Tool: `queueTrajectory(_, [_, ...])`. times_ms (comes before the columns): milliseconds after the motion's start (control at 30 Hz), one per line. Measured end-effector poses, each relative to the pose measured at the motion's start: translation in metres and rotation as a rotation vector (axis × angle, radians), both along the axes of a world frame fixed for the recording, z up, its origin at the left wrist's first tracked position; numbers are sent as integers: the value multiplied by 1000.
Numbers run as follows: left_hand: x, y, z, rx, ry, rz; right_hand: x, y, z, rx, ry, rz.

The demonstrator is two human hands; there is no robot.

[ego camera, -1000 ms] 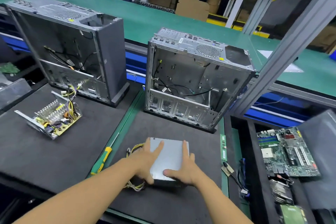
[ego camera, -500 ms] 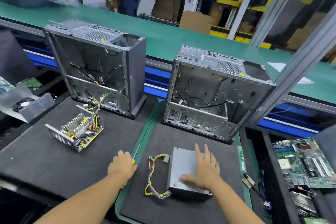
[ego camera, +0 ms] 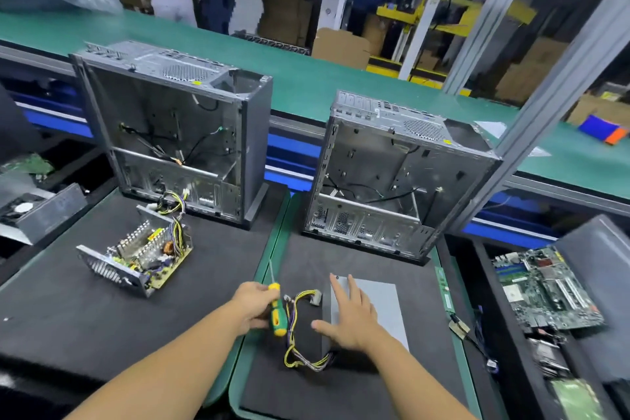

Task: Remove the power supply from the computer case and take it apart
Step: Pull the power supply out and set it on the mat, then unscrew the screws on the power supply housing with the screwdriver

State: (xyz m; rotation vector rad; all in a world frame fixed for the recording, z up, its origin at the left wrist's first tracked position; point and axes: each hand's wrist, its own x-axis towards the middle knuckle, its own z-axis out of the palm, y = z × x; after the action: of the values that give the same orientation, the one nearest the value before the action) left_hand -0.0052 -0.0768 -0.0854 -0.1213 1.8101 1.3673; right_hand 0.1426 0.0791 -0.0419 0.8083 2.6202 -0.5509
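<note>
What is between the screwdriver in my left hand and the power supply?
Only the yellow cable bundle of the power supply, looped on the mat along its left edge. The right hand rests flat on top of it; the left hand grips the screwdriver.

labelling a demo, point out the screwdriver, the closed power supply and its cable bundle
screwdriver [ego camera: 278, 315], head view, green and yellow handle
power supply [ego camera: 388, 303], head view, bare grey top panel
cable bundle [ego camera: 290, 331], head view, upright yellow wires

1 wide-angle view, from the person's head, faces forward and down onto the tabletop [ego camera: 306, 392]. The left hand [ego camera: 254, 305] and right hand [ego camera: 353, 320] lie nearest the lens at lower centre; the left computer case [ego camera: 170, 133] and right computer case [ego camera: 392, 181] stand farther off, the conveyor [ego camera: 306, 85] beyond.
</note>
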Motion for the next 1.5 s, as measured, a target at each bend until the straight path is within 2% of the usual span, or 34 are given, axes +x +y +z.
queueTrajectory(100, [0, 22, 27, 335, -221, 67, -2, 0, 11, -116, 135, -38])
queueTrajectory(200, [13, 48, 52, 547, -429, 127, 3, 2, 26, -348, 312, -49])
queueTrajectory(333, [38, 77, 67, 562, -482, 4, 17, 12, 42, -577, 623, -173])
queueTrajectory(500, [61, 109, 72, 575, -468, -125, 35, 33, 57, -451, 835, -227])
queueTrajectory(567, [67, 122, 76, 566, -388, -214, 41, 43, 61, -405, 912, -291])
queueTrajectory(667, [73, 137, 75, 422, -132, -377, 50, 65, 75, -353, 1031, -461])
queueTrajectory(767, [71, 147, 58, 146, 322, -391, 62, 93, 90, -274, 1136, -661])
queueTrajectory(833, [67, 152, 42, -26, 643, -485, 69, 112, 97, -211, 1125, -690])
queueTrajectory(867, [66, 156, 36, -68, 724, -536, 70, 120, 99, -198, 1106, -675])
queueTrajectory(1000, [71, 182, 24, -64, 792, -626, 69, 141, 96, -194, 1009, -577])
queueTrajectory(1200, [82, 207, 10, -94, 833, -675, 56, 160, 78, -304, 969, -498])
queueTrajectory(1400, [93, 200, -6, -47, 997, -537, 48, 175, 60, -416, 949, -478])
queueTrajectory(1500, [94, 202, -7, -68, 998, -501, 44, 179, 52, -460, 913, -471])
